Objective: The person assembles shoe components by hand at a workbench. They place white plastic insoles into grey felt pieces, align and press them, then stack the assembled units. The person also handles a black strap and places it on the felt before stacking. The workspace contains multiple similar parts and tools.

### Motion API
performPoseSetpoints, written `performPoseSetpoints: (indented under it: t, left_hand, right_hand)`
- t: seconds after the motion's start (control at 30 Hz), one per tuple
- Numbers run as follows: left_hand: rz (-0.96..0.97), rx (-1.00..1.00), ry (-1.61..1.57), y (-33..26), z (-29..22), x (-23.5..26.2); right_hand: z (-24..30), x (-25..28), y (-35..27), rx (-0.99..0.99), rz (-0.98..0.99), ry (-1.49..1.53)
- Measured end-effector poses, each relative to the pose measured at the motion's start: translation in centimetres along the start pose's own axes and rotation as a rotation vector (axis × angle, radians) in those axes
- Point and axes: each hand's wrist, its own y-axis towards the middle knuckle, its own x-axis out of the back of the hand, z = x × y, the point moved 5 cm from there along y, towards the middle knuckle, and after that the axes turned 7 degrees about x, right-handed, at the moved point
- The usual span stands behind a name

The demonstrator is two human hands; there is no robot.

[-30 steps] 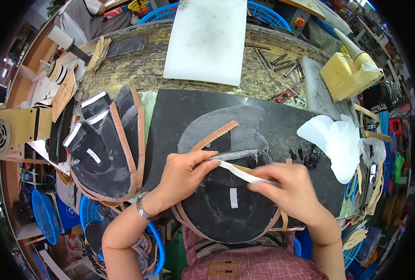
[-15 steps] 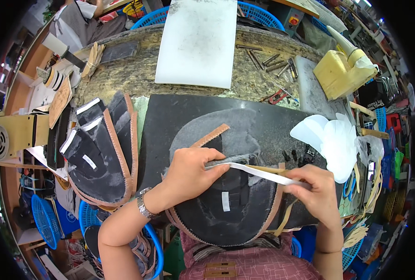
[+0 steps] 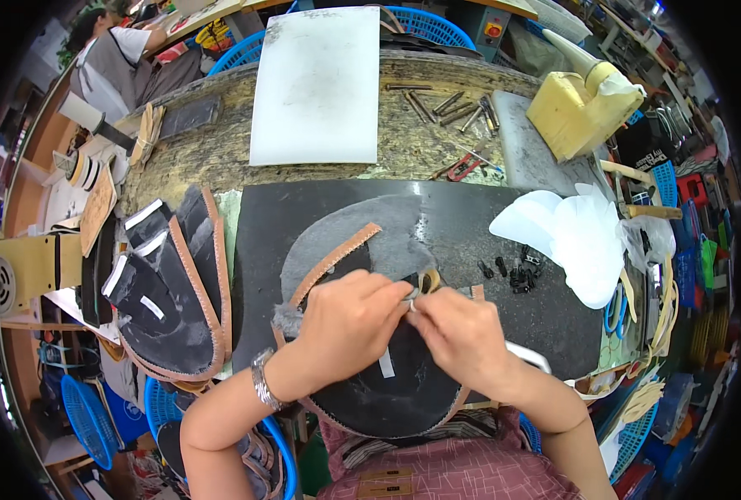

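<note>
**A:** Where's the workpiece from your seat?

**B:** I see a round black fabric panel with tan stitched trim lying on the black work mat, right under both hands, its near edge hanging over the table edge at 6 o'clock. The left hand lies on the panel's upper part, fingers curled together. The right hand meets it at 3 o'clock, fingertips touching. Between them they pinch a small tan loop at the panel's top edge. Both hands are closed on it.

**A:** What crowds the panel?

**B:** A tan trim strip runs off toward 11 o'clock from the left hand. At 9 o'clock, near the mat's left edge, sits a stack of similar black panels. At 2 o'clock, small black hardware pieces lie near the right hand, and beyond them a white plastic bag.

**A:** Any room?

**B:** Bare mat shows at 12 and 1 o'clock of the hands. Farther at 12 o'clock a white cutting board lies on the worn bench, and a yellow jug stands well apart at 1 o'clock.
</note>
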Motion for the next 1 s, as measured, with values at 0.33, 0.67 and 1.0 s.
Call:
performPoseSetpoints:
  t: [0.33, 0.67, 1.0]
  left_hand:
    - [-0.217, 0.502, -0.065, -7.5, -0.4, 13.8]
    - [0.117, 0.056, 0.114, 0.5, 1.7, 9.2]
    - [0.379, 0.033, -0.076, 2.6, -3.7, 3.9]
  right_hand:
    - [-9.1, 12.0, -14.1, -0.56, -0.621, 0.915]
    - [-4.5, 18.2, -17.0, 0.053, -0.637, 0.74]
    - [-3.2, 15.1, -15.1, -0.331, -0.584, 0.812]
